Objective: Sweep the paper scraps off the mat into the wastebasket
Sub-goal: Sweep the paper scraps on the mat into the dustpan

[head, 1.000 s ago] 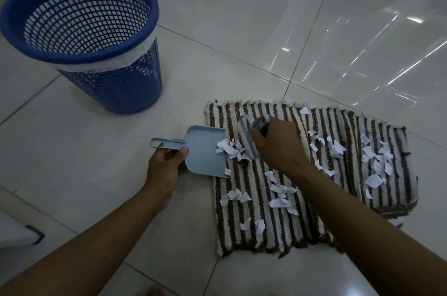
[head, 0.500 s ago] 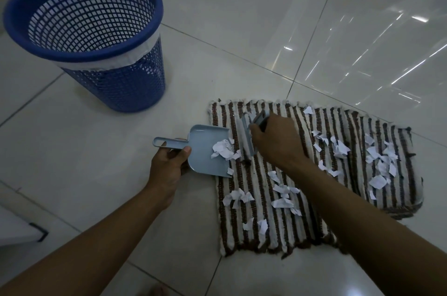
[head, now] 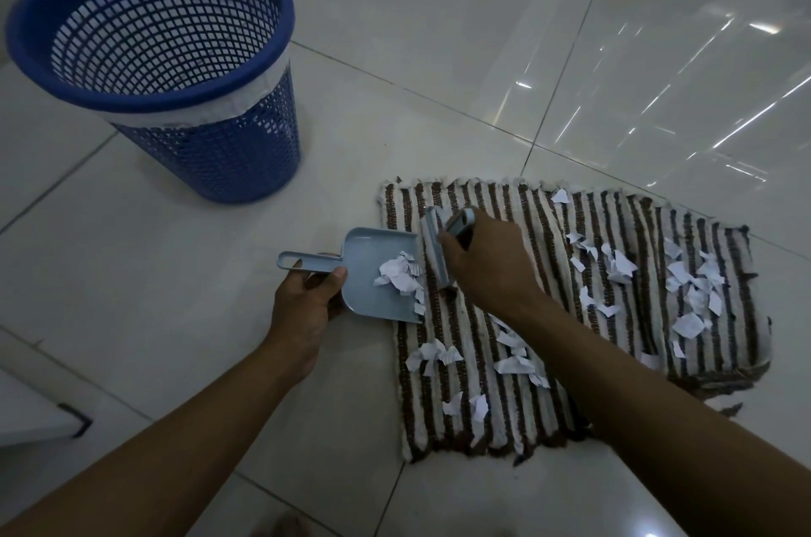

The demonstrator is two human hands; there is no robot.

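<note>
The left hand [head: 307,304] has its fingers closed round the handle of a pale blue dustpan [head: 377,273] at the striped mat's [head: 548,317] left edge; the right hand [head: 487,264] grips a small brush [head: 434,247] just beside a clump of paper scraps [head: 399,273] on the pan's lip. More scraps litter the mat. The blue wastebasket [head: 175,67] stands well apart on the tiled floor [head: 439,54]. No writing is legible.

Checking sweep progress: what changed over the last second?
The right hand drew the brush leftward, pushing the scrap pile from the mat edge into the dustpan. The left hand kept holding it. Other scraps and the wastebasket unchanged.
</note>
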